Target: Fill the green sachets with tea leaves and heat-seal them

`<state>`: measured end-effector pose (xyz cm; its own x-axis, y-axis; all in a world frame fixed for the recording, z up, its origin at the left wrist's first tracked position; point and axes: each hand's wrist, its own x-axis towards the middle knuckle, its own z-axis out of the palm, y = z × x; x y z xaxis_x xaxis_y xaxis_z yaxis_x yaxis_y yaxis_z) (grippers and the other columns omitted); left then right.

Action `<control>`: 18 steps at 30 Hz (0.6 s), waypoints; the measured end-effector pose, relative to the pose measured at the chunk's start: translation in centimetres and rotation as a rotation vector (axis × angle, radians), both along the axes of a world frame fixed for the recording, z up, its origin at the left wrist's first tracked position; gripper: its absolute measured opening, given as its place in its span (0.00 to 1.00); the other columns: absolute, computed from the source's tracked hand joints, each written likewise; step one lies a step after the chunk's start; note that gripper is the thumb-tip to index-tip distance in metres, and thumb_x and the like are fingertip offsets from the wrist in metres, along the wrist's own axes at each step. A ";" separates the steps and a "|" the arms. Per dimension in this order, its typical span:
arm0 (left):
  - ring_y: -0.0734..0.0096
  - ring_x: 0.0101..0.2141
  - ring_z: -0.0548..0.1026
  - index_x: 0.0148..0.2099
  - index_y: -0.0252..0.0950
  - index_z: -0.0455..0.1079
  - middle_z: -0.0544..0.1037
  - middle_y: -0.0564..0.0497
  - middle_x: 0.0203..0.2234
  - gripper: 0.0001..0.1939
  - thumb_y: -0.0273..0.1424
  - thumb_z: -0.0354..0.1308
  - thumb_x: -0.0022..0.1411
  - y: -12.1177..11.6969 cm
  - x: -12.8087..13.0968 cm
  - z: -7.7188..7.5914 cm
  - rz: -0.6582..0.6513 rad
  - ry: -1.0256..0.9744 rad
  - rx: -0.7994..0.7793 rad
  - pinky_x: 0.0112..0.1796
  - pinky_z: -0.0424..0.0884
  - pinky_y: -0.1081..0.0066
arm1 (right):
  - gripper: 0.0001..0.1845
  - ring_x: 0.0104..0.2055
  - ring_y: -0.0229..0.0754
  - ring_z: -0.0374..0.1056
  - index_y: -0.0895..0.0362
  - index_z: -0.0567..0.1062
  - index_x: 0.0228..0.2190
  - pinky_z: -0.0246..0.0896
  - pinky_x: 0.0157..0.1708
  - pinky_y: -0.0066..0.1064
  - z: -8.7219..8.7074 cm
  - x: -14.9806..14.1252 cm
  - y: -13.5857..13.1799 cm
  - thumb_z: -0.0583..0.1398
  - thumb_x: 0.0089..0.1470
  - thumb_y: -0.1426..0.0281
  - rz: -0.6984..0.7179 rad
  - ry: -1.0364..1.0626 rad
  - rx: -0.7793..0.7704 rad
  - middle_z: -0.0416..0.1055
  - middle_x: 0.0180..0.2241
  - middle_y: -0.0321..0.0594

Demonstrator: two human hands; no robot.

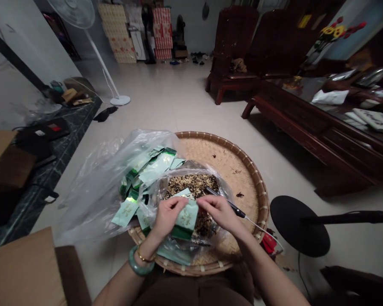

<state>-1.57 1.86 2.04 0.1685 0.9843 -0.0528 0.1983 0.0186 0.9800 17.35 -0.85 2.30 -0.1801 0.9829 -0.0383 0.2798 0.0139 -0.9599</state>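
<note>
My left hand (168,216) and my right hand (217,211) pinch the top of a light green sachet (187,217) between them, one at each side. Gold print marks its front, and its lower part is darker green. Beneath it lies a clear plastic bag holding a dark and pale grain-like mix (191,183). A black stick-shaped device (239,211) with a white cable rests across the bag beside my right hand. To the left, a large clear plastic bag (105,199) holds several green sachets (159,165). All this sits on a round woven bamboo tray (247,170).
A black round stand base (298,225) is on the floor at right. Cardboard boxes (22,272) stand at left. A dark wooden table (306,136) and chairs are at right, a white standing fan (119,100) at back left.
</note>
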 end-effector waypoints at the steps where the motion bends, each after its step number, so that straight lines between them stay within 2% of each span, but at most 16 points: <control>1: 0.58 0.30 0.77 0.31 0.38 0.79 0.82 0.48 0.28 0.12 0.40 0.61 0.53 0.6 -0.6 0.4 0.100 -0.005 0.041 0.35 0.75 0.60 | 0.21 0.27 0.39 0.68 0.58 0.78 0.34 0.63 0.26 0.29 -0.4 0.2 0.2 0.52 0.60 0.56 -0.027 0.045 -0.046 0.74 0.27 0.39; 2: 0.58 0.32 0.78 0.33 0.37 0.79 0.82 0.48 0.30 0.13 0.40 0.61 0.53 1.4 -1.3 0.9 0.235 -0.016 0.117 0.36 0.75 0.60 | 0.22 0.27 0.39 0.69 0.58 0.77 0.39 0.64 0.26 0.29 -0.9 0.3 0.5 0.50 0.61 0.57 -0.053 0.065 -0.076 0.75 0.28 0.40; 4: 0.61 0.39 0.77 0.41 0.36 0.77 0.82 0.49 0.37 0.17 0.41 0.56 0.58 3.7 -2.8 2.2 0.380 -0.022 0.211 0.44 0.72 0.62 | 0.20 0.31 0.40 0.71 0.58 0.74 0.44 0.67 0.30 0.32 -1.8 0.3 1.0 0.50 0.61 0.59 -0.069 -0.016 -0.059 0.76 0.33 0.42; 5: 0.63 0.41 0.77 0.43 0.35 0.76 0.81 0.48 0.39 0.17 0.41 0.55 0.60 5.1 -3.5 2.9 0.476 0.005 0.345 0.46 0.71 0.63 | 0.19 0.34 0.42 0.72 0.57 0.74 0.46 0.68 0.35 0.35 -2.3 0.2 1.2 0.52 0.61 0.61 -0.053 -0.105 -0.024 0.76 0.35 0.43; 7: 0.65 0.44 0.76 0.46 0.35 0.76 0.80 0.47 0.42 0.16 0.37 0.52 0.63 7.8 -4.7 4.1 0.588 0.137 0.628 0.50 0.69 0.63 | 0.18 0.42 0.46 0.71 0.57 0.72 0.48 0.64 0.45 0.40 -3.1 -0.3 1.6 0.56 0.58 0.66 0.008 -0.305 0.063 0.76 0.42 0.46; 8: 0.64 0.45 0.75 0.46 0.36 0.75 0.80 0.47 0.42 0.14 0.35 0.52 0.63 9.0 -5.2 4.4 0.560 0.238 0.740 0.51 0.67 0.61 | 0.20 0.46 0.48 0.69 0.57 0.71 0.50 0.62 0.48 0.42 -3.4 -0.7 1.8 0.58 0.56 0.67 0.038 -0.384 0.101 0.74 0.46 0.48; 10: 0.61 0.47 0.73 0.46 0.35 0.76 0.79 0.45 0.43 0.13 0.30 0.53 0.62 10.9 -5.7 4.6 0.378 0.492 0.821 0.53 0.65 0.59 | 0.28 0.52 0.51 0.64 0.57 0.65 0.56 0.58 0.52 0.45 -3.9 -1.7 2.3 0.61 0.54 0.68 0.083 -0.490 0.144 0.69 0.53 0.51; 12: 0.56 0.51 0.69 0.47 0.34 0.75 0.77 0.43 0.48 0.16 0.25 0.52 0.59 11.6 -5.8 4.1 0.225 0.747 0.772 0.53 0.64 0.56 | 0.34 0.56 0.53 0.59 0.57 0.59 0.60 0.55 0.53 0.47 -4.1 -2.5 2.9 0.62 0.53 0.67 0.107 -0.561 0.146 0.64 0.56 0.52; 14: 0.51 0.55 0.64 0.49 0.34 0.74 0.74 0.42 0.52 0.20 0.21 0.51 0.56 11.3 -5.8 3.4 0.143 0.929 0.700 0.53 0.63 0.53 | 0.36 0.55 0.55 0.58 0.57 0.58 0.60 0.54 0.53 0.47 -4.2 -3.2 3.6 0.62 0.53 0.66 0.120 -0.614 0.126 0.65 0.55 0.52; 18: 0.48 0.54 0.64 0.49 0.36 0.74 0.73 0.43 0.52 0.20 0.22 0.51 0.56 10.3 -5.6 2.1 -0.037 1.064 0.652 0.52 0.63 0.51 | 0.30 0.50 0.52 0.59 0.59 0.65 0.56 0.56 0.50 0.41 -4.3 -3.7 4.4 0.62 0.51 0.71 0.140 -0.670 0.133 0.67 0.48 0.50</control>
